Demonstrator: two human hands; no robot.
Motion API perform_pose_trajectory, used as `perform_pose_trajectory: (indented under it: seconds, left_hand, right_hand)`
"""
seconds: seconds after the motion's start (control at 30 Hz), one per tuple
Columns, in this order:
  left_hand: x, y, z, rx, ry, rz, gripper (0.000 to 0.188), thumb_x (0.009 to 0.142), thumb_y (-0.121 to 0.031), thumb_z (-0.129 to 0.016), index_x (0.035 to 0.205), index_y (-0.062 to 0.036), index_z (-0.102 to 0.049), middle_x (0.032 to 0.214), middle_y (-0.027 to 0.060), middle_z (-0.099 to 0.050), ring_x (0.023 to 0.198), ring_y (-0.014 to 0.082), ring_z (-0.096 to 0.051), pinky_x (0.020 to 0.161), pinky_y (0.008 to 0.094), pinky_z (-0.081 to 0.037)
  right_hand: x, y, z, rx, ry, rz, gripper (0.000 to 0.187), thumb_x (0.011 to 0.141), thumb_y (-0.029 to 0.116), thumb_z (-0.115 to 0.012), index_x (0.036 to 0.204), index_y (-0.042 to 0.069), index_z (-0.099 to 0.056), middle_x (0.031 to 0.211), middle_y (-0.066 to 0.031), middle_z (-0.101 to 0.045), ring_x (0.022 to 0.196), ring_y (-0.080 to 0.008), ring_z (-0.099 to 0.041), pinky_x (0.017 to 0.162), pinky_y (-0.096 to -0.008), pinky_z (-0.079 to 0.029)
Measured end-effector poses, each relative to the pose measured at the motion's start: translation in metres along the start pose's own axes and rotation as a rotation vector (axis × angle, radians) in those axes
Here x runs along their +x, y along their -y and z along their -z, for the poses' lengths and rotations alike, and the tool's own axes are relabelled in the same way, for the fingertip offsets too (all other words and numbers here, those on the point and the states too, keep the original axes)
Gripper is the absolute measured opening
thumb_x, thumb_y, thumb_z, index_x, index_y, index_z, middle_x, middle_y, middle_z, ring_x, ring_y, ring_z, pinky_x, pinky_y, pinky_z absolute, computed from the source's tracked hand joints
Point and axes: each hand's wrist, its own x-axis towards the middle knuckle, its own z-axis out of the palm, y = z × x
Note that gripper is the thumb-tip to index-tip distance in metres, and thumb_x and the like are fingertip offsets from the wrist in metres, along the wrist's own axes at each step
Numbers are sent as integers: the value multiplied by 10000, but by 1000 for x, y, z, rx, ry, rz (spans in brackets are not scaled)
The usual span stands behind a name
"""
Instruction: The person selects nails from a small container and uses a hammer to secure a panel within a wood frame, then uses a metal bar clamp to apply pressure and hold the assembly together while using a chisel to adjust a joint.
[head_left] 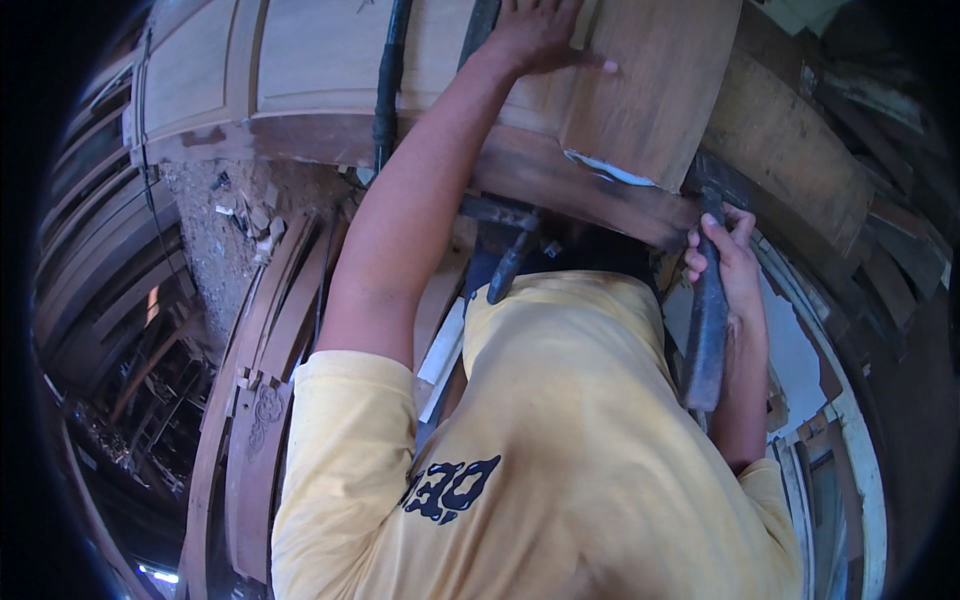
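My left hand [535,38] lies with fingers spread on a wooden panelled door [330,55], at the top of the view; its fingertips are cut off by the edge. Beside its thumb is a smooth brown wooden board [650,90], whose near end shows a torn white-and-blue strip. My right hand [728,255] wraps its fingers round a long dark bar-like tool [706,330] at the near right corner of the door. The tool's upper end sits against the door's edge, and its exact kind cannot be made out.
Dark clamp bars [390,85] cross the door. A clamp end with a handle [510,255] juts toward my waist. Stacked curved-looking wooden boards [265,370] stand at left, near rubble [265,225]. More planks [790,150] lie at right.
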Motion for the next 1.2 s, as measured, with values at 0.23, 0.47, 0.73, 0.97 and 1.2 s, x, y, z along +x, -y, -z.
perform_pose_trajectory:
  seconds: [0.23, 0.47, 0.73, 0.97, 1.2]
  left_hand:
    - [0, -1, 1, -16, 9, 7, 1386, 692, -824, -708, 1652, -47, -79, 1703, 232, -113, 1580, 412, -84, 1264, 576, -85]
    - [-1, -3, 6, -24, 86, 29, 1376, 699, -833, -698, 1656, -64, -74, 1708, 233, -93, 1584, 416, -67, 1260, 584, -78]
    - [-1, -5, 11, -40, 85, -15, 1179, 723, -801, -709, 1657, -289, -204, 1697, 268, -93, 1576, 457, -52, 1249, 609, -65]
    - [1, -4, 11, -48, 84, -4, 1155, 718, -802, -713, 1651, -347, -206, 1697, 267, -93, 1578, 453, -46, 1248, 610, -59]
    - [2, -7, 21, -32, 165, 40, 1158, 732, -758, -739, 1657, -343, -179, 1703, 260, -67, 1577, 456, -23, 1253, 598, -49]
  right_hand:
    - [1, -2, 9, 28, -202, 65, 460, 1023, 197, -633, 1342, 109, -313, 908, -98, -565, 572, -136, -538, 499, -282, -480]
    - [0, 6, 21, -34, -37, 44, 461, 1005, 242, -664, 1284, 121, -319, 912, -95, -557, 585, -132, -545, 498, -278, -477]
    - [10, 11, 26, 23, 2, 0, 506, 996, 225, -670, 1333, 115, -309, 897, -101, -558, 609, -134, -550, 526, -281, -480]
    - [16, 6, -1, -21, -40, 17, 534, 990, 209, -680, 1341, 104, -292, 891, -99, -559, 599, -138, -561, 525, -279, -506]
    - [11, -2, 11, -334, -26, 228, 547, 1000, 127, -643, 1404, 92, -275, 927, -99, -580, 582, -131, -565, 516, -285, -497]
